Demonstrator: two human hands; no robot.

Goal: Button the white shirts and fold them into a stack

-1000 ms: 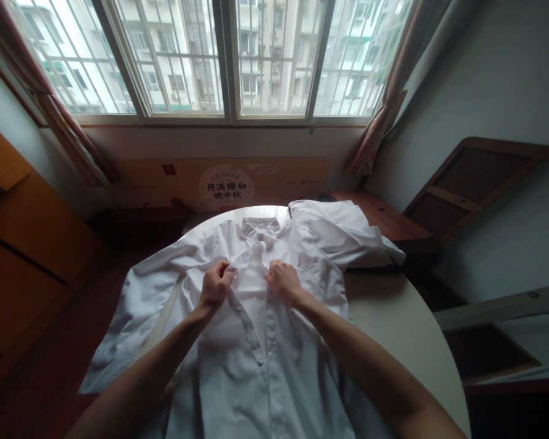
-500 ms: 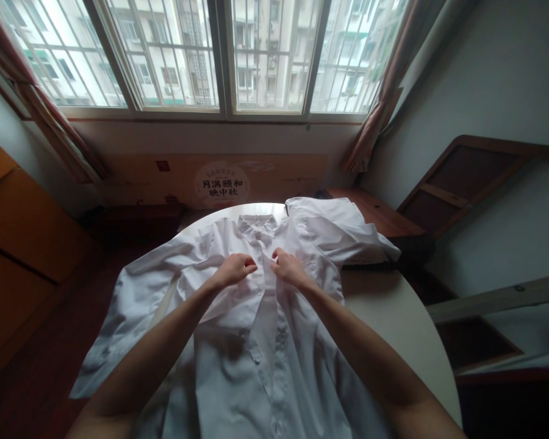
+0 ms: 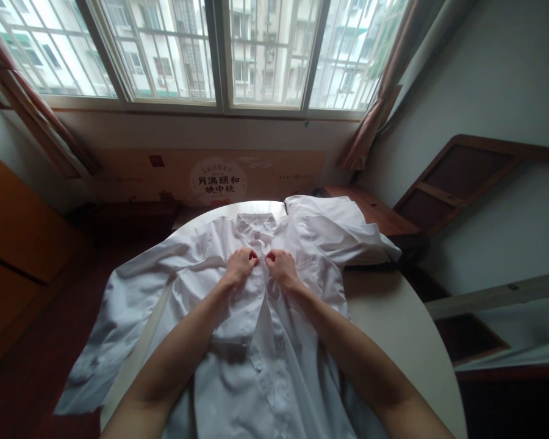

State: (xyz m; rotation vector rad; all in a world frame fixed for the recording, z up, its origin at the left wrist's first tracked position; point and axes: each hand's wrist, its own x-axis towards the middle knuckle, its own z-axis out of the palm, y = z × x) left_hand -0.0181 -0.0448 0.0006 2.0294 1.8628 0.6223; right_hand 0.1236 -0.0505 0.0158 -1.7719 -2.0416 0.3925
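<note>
A white button-up shirt [image 3: 238,341] lies face up on a round pale table [image 3: 407,341], collar toward the window. My left hand [image 3: 240,265] pinches the left front edge of the shirt just below the collar. My right hand [image 3: 279,266] pinches the right front edge beside it. The two hands nearly touch at the placket. One sleeve hangs off the table's left side.
A second white garment [image 3: 343,228] lies folded at the table's far right. A low wooden bench [image 3: 375,213] and a cardboard box with printed characters [image 3: 219,180] stand under the window. A leaning wooden frame [image 3: 476,177] is at the right. Orange cabinets [image 3: 18,225] line the left.
My hands have moved up the shirt front and come together under the collar, drawing the two front edges closed. The view has tilted slightly.
</note>
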